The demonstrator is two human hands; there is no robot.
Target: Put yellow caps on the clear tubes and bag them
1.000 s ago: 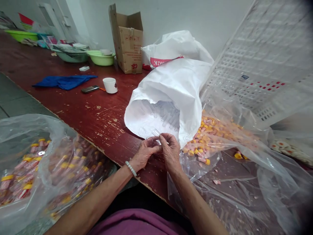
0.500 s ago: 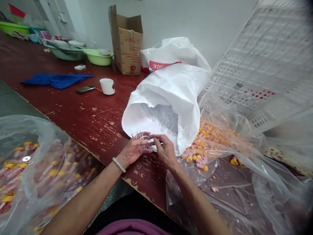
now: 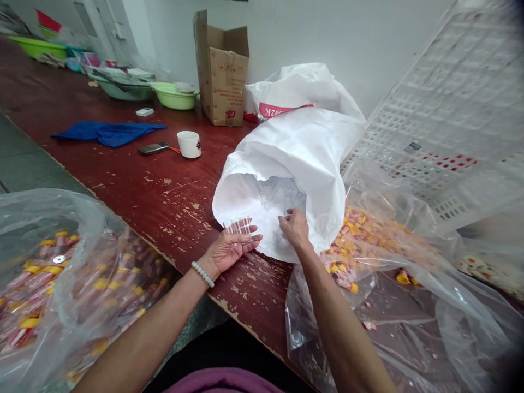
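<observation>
My left hand (image 3: 230,248) holds several clear plastic tubes (image 3: 238,226) side by side across its fingers, just in front of a white woven sack (image 3: 303,142). The sack lies on its side with its mouth facing me, and more clear tubes (image 3: 266,196) show dimly inside. My right hand (image 3: 295,228) reaches into the mouth of the sack, fingers slightly bent and apart, with nothing visible in them.
Clear plastic bags of yellow-capped tubes lie at left (image 3: 53,262) and right (image 3: 368,234). A white basket (image 3: 426,120) leans on the right. On the red table (image 3: 164,202) stand a white cup (image 3: 189,145), a phone (image 3: 153,148), blue cloth (image 3: 110,132), and carton (image 3: 227,82).
My right hand has left the tubes at my left hand and moved up and right into the sack's mouth. My left hand still holds its tubes. The view has shifted slightly left.
</observation>
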